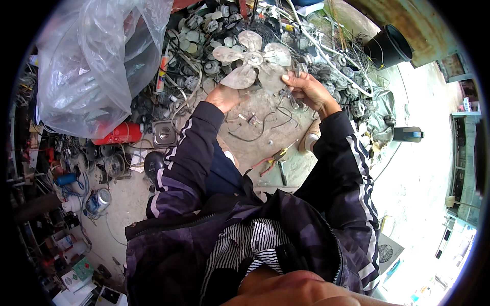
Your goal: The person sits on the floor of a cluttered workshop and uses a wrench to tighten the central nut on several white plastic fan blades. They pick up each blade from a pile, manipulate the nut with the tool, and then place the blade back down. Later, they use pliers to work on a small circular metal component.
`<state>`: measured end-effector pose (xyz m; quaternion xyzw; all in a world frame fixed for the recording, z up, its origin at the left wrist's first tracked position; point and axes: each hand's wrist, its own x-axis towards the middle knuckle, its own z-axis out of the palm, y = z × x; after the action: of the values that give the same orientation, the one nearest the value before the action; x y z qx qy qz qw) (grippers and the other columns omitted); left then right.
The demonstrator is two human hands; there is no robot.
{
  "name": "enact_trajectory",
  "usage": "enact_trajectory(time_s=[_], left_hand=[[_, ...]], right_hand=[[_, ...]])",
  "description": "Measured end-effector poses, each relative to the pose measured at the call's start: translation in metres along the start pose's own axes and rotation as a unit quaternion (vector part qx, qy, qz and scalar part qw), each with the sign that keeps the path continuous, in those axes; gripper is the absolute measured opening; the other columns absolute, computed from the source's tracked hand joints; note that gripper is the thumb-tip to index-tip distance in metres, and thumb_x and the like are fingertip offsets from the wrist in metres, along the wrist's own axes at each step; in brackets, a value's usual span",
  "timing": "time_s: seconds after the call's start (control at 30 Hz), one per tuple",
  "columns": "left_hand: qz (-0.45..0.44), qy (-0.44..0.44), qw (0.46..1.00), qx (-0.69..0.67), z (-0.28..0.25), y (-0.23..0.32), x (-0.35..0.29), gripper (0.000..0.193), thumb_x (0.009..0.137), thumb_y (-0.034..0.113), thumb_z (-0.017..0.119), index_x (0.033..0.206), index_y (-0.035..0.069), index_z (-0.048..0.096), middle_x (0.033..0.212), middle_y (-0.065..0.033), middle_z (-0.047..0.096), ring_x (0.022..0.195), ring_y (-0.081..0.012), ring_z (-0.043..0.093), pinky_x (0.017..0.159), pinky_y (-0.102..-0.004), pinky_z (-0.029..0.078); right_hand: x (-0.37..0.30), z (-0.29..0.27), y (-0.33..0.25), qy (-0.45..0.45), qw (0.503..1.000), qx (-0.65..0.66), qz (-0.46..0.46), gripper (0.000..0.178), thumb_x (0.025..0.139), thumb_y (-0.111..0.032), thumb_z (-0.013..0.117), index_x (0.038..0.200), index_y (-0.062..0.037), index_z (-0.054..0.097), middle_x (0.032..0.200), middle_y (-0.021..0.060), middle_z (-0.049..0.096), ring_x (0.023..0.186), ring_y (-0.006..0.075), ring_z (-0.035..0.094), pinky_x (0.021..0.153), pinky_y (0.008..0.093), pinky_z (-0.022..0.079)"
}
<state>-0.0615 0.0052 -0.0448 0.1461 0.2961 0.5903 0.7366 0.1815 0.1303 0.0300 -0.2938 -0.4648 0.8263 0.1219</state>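
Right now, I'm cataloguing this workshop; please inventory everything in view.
Bladed fan wheel: one, pale grey, top centre
Crumpled plastic bag: one, clear, upper left
Small scrap parts: uncountable, mostly grey, around fan wheel
Round bucket: one, black, upper right
Smooth cylinder: one, red, below bag
Slim tube: one, mostly orange, beside bag
Squarish metal piece: one, silver, right of cylinder
Pliers: one, red-handled, centre
Mixed clutter: uncountable, multicoloured, left
Striped sleeves: two, dark, either side of pliers
Left hand: one, bare, fan wheel's lower left
Right hand: one, bare, fan wheel's lower right
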Motion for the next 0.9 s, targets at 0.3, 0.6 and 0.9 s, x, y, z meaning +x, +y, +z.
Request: enact_trajectory(time_s=[0.3, 0.6, 0.9], left_hand=[[0.086, 0.023, 0.996, 0.000, -0.008, -0.018, 0.003, 0.057, 0.078, 0.027, 0.072, 0.130, 0.024, 0.050, 0.135, -0.0027, 0.050, 0.125, -0.0307, 0.044, 0.097, -0.0506, 0.033], [0.034, 0.016, 0.996, -0.079, -0.004, -0.031, 0.008, 0.054, 0.084, 0.026, 0.065, 0.134, 0.018, 0.047, 0.135, -0.0061, 0.048, 0.126, -0.0321, 0.043, 0.100, -0.0485, 0.037], [0.045, -0.015, 0.998, -0.032, 0.007, -0.036, 0.015, 0.048, 0.088, 0.027, 0.063, 0.130, 0.009, 0.049, 0.129, -0.0069, 0.054, 0.119, -0.0202, 0.051, 0.103, -0.0372, 0.037]], right_hand=[[-0.001, -0.051, 0.003, 0.156, 0.968, 0.194, -0.003, 0.026, 0.098, -0.016, 0.048, 0.114, 0.0031, 0.055, 0.093, 0.0017, 0.059, 0.069, 0.0030, 0.049, 0.059, 0.0152, 0.044], [-0.027, 0.000, -0.023, 0.066, 0.984, -0.159, -0.053, 0.025, 0.100, -0.024, 0.047, 0.109, -0.0048, 0.059, 0.085, -0.0023, 0.064, 0.065, -0.0002, 0.049, 0.055, 0.0147, 0.041], [-0.034, 0.019, -0.024, 0.023, 0.990, -0.134, -0.041, 0.028, 0.100, -0.025, 0.043, 0.095, -0.0006, 0.056, 0.087, 0.0038, 0.065, 0.067, 0.0040, 0.055, 0.059, 0.0183, 0.046]])
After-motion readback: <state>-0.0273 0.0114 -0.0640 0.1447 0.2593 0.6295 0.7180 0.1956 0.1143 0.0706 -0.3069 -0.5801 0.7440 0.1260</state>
